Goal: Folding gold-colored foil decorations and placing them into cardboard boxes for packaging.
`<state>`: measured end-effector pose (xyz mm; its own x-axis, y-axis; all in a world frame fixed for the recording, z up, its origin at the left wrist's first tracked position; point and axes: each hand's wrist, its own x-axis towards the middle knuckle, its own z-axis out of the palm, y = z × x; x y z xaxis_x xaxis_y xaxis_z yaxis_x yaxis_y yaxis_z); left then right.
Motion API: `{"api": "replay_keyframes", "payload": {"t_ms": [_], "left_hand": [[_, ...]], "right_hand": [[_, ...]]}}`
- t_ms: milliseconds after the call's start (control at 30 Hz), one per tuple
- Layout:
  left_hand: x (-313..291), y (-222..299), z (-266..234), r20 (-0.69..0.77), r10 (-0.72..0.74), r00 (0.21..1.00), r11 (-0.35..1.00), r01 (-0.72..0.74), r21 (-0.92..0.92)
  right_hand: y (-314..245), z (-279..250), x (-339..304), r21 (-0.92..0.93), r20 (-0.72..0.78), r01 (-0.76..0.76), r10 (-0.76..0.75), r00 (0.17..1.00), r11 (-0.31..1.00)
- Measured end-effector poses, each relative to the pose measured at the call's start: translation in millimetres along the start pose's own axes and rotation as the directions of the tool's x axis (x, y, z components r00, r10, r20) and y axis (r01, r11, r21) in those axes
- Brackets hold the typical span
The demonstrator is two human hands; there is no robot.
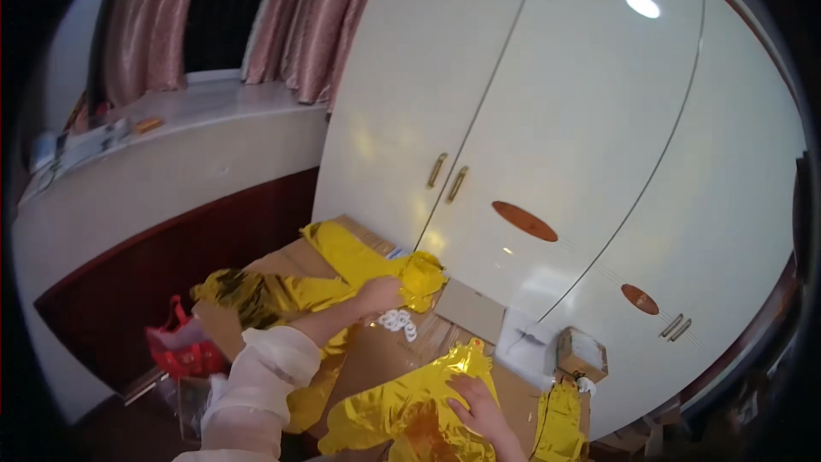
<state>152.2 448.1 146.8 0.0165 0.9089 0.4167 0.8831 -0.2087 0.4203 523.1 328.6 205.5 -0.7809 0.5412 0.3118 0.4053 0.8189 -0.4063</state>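
My left hand (380, 295) reaches in over the cardboard, right beside a rounded piece of gold foil (422, 278). Its fingers are bunched out of sight, so what they hold, if anything, is hidden. Just below it lies a small heap of white rings (397, 322). With fingers spread, my right hand (479, 406) rests on a large shiny gold foil balloon (389, 411), uninflated and wrinkled, near the front. Another flat gold foil sheet (338, 257) stretches along the far left, behind my left forearm.
Cardboard boxes (372, 368) form the work surface. A small open box (582, 353) stands at the right, above more gold foil (559, 419). Tall white cabinet doors (590, 120) rise behind. A red bag (182, 346) sits at the left, below a window ledge (214, 107).
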Motion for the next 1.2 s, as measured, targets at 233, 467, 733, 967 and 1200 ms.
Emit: {"api": "replay_keyframes", "payload": {"t_ms": [233, 467, 733, 967, 1200], "left_hand": [[38.9, -82.3, 39.9, 0.034, 0.001, 0.999, 0.994, -0.005, 0.112], [35.5, -87.2, 46.8, 0.025, -0.273, 0.962, 0.867, 0.257, -0.426], [36.6, -115.9, 61.2, 0.027, -0.312, 0.95, 0.658, 0.237, -0.715], [31.2, -106.4, 36.9, 0.212, -0.033, 0.977, 0.695, 0.175, -0.697], [27.9, -119.4, 34.6, 0.256, 0.021, 0.966, 0.701, 0.168, -0.693]], "right_hand": [[90.5, 46.9, 138.7, 0.13, 0.082, 0.076, -0.087, 0.993, 0.989], [135.5, 97.2, 263.9, -0.04, 0.097, 0.037, -0.033, 0.995, 0.998], [180.8, 155.0, 291.1, 0.011, 0.182, 0.133, -0.133, 0.974, 0.991], [183.6, 167.5, 300.0, 0.089, -0.081, 0.044, -0.037, 0.996, 0.995], [140.7, 140.8, 317.0, -0.147, 0.001, -0.094, 0.095, 0.995, 0.985]]}}
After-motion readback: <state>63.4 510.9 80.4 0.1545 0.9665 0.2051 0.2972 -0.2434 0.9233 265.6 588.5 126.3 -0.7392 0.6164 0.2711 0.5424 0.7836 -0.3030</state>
